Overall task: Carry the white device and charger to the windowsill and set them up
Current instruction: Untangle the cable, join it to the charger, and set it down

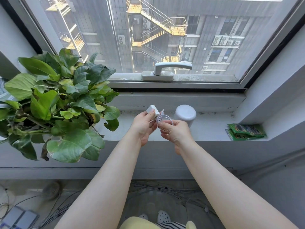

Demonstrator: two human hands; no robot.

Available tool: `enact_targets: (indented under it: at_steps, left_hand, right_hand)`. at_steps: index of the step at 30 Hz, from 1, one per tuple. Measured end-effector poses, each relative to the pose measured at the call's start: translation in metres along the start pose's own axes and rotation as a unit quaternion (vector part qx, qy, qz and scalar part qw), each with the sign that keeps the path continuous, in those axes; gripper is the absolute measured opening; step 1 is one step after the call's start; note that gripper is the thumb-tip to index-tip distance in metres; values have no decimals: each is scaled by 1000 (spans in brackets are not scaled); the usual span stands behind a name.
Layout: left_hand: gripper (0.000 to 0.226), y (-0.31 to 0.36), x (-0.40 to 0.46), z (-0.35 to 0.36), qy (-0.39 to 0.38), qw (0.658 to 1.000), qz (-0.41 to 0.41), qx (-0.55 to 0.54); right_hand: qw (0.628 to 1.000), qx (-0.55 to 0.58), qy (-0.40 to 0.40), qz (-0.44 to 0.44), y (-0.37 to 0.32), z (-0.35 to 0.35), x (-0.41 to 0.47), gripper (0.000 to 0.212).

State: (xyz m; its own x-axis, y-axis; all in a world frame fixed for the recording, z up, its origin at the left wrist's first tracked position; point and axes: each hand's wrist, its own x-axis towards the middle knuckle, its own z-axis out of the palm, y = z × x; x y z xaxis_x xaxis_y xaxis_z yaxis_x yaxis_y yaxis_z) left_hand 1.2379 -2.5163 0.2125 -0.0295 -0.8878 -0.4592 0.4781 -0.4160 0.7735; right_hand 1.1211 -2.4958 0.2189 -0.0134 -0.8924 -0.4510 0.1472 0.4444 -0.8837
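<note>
The white device (184,114), a short rounded cylinder, stands upright on the windowsill (209,129) just beyond my right hand. My left hand (144,126) grips the white charger plug (153,110), its two metal prongs pointing up and left. From the plug a thin white cable (165,118) runs in a loop to my right hand (175,133), which pinches the coil. The cable's small connector end sticks up between my hands. Both hands hover over the sill, left of the device.
A large leafy potted plant (54,104) fills the sill's left side, close to my left hand. Green packets (245,131) lie at the sill's right end. A white window handle (165,70) sits on the frame above. Loose cables (165,192) cover the floor below.
</note>
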Motion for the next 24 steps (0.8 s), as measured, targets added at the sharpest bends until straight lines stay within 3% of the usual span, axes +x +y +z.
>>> enact_targets:
  at_steps: [3, 9, 13, 18, 24]
  left_hand:
    - [13, 0, -1, 1, -7, 1000, 9, 10]
    - [12, 3, -2, 1, 26, 999, 35, 11]
    - [12, 3, -3, -2, 21, 999, 25, 7]
    - [12, 1, -3, 2, 11, 1000, 24, -2]
    - [11, 1, -4, 4, 4, 999, 27, -25]
  right_hand:
    - [1000, 4, -6, 17, 0, 0, 0, 4]
    - [999, 32, 5, 22, -2, -2, 1, 9]
    - [1000, -10, 10, -1, -3, -4, 2, 4]
    - [999, -45, 8, -28, -2, -3, 2, 16]
    - [999, 29, 16, 3, -4, -2, 1, 32]
